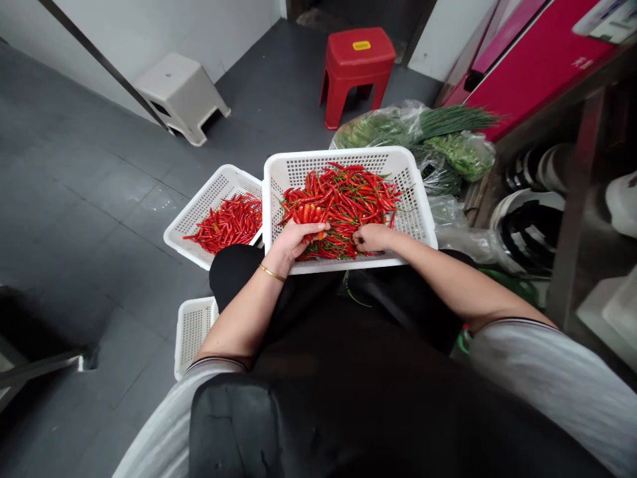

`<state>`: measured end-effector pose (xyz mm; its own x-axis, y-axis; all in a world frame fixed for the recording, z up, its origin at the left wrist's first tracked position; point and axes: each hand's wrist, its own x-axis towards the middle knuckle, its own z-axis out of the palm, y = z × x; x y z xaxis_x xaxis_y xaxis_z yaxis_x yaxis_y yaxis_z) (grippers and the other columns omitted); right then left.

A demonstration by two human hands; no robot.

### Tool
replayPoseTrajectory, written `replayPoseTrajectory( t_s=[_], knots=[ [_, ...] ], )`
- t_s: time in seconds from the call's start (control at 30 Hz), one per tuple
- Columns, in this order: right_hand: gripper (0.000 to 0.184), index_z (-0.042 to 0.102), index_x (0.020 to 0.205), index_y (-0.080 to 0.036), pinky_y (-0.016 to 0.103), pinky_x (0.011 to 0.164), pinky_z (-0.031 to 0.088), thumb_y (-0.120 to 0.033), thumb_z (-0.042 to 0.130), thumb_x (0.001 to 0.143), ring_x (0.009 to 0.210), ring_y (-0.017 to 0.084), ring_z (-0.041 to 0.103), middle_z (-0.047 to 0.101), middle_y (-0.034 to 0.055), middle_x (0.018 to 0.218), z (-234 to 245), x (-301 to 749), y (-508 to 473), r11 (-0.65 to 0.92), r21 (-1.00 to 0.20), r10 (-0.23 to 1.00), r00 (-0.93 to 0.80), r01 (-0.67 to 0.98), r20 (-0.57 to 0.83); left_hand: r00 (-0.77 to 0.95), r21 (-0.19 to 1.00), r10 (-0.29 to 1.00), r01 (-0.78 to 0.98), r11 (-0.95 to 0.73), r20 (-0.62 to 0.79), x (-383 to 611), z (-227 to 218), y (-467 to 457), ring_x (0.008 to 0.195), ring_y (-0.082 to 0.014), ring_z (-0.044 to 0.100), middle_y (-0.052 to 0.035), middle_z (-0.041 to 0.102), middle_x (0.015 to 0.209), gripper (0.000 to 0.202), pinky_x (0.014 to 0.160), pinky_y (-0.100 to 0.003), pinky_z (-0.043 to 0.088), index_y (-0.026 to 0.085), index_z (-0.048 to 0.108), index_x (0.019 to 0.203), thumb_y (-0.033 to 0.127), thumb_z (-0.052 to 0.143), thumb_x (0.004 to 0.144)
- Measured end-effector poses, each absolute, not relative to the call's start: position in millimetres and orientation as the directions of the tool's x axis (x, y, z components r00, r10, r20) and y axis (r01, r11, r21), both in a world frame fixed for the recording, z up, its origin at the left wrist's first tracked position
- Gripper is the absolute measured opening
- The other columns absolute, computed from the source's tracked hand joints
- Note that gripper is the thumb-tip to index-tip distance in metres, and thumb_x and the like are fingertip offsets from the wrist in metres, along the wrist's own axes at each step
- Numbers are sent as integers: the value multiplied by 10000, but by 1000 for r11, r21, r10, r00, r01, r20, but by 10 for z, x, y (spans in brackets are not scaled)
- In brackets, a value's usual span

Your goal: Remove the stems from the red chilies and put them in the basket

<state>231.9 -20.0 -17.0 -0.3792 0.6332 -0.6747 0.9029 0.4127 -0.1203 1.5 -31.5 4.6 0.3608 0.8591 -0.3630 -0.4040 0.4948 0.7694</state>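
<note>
A white perforated basket (423, 222) rests on my lap, heaped with red chili peppers (348, 192) that have green stems. My left hand (298, 238), with a gold bracelet at the wrist, is closed around a bunch of chilies above the near left part of the heap. At the near side of the heap, my right hand (372, 238) has its fingers curled and pinched down among the chilies; what they hold, if anything, is hidden. To the left, a second white basket (186, 226) contains a smaller pile of red chilies (231, 222), apparently without stems.
A small white basket (192, 335) lies on the floor by my left leg. Beyond stand a white stool (172, 89) and a red stool (359, 60). Bagged green vegetables (398, 126) lie behind the lap basket. Metal shelving (577, 192) holding containers borders the right.
</note>
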Motion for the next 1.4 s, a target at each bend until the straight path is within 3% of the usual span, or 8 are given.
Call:
replayPoseTrajectory(
  t_s=[0.13,0.33,0.47,0.63,0.93,1.13,1.3,1.4],
  knots=[
    [308,721,1003,-205,279,681,467,-415,547,860,861,225,669,729,83,948,-155,2244,-246,409,-134,668,-396,903,-630,362,745,831,-383,547,-424,-12,80,-304,723,-171,689,-76,712,733,212,591,-238,541,91,666,766,146,769,589],
    [259,725,1027,-136,334,796,485,-243,566,853,992,280,652,706,182,1051,-244,1980,-335,493,-48,686,-421,869,-593,332,775,843,-348,527,-424,-32,85,-301,659,-166,688,-96,702,692,168,504,-192,492,71,661,716,123,750,583],
    [225,739,902,-179,246,694,471,-347,597,855,805,173,657,730,50,866,-64,2236,-131,289,-343,756,-433,894,-491,317,767,839,-350,537,-443,-52,92,-287,636,-153,680,-109,716,733,191,495,-193,487,67,654,753,97,745,589],
    [257,687,733,-140,181,449,406,-393,718,769,434,74,514,583,-29,482,218,2274,23,-195,-763,778,-376,617,-503,286,756,835,-357,548,-470,66,35,-278,560,-92,621,-101,724,772,238,486,-178,481,67,645,794,73,759,585],
    [257,555,617,-158,160,354,429,-235,667,835,342,86,538,566,-28,407,275,1628,-85,-249,-830,903,-190,499,-385,284,737,822,-365,569,-494,228,-88,-307,463,-73,547,2,605,546,315,448,-189,440,83,614,732,122,836,512],
    [182,558,697,-149,216,490,548,-177,718,779,490,122,639,642,9,535,284,1754,-214,-337,-895,878,-246,293,-411,315,794,861,-352,496,-399,197,-99,-352,439,-60,500,24,565,527,320,416,-194,386,104,575,674,159,837,497],
    [137,503,759,-181,286,607,532,-228,589,854,625,152,621,630,31,661,290,1738,-296,39,-880,982,-180,473,-54,385,805,865,-370,465,-323,229,-57,-374,461,-52,499,31,573,562,297,446,-191,384,120,572,702,114,801,513],
    [96,498,770,-186,327,702,487,-214,509,861,787,203,588,627,100,839,288,1637,-320,428,-596,903,-349,679,250,310,782,874,-400,477,-375,280,-92,-386,407,-60,461,47,507,461,258,422,-200,352,137,519,611,86,752,515]
  ],
)
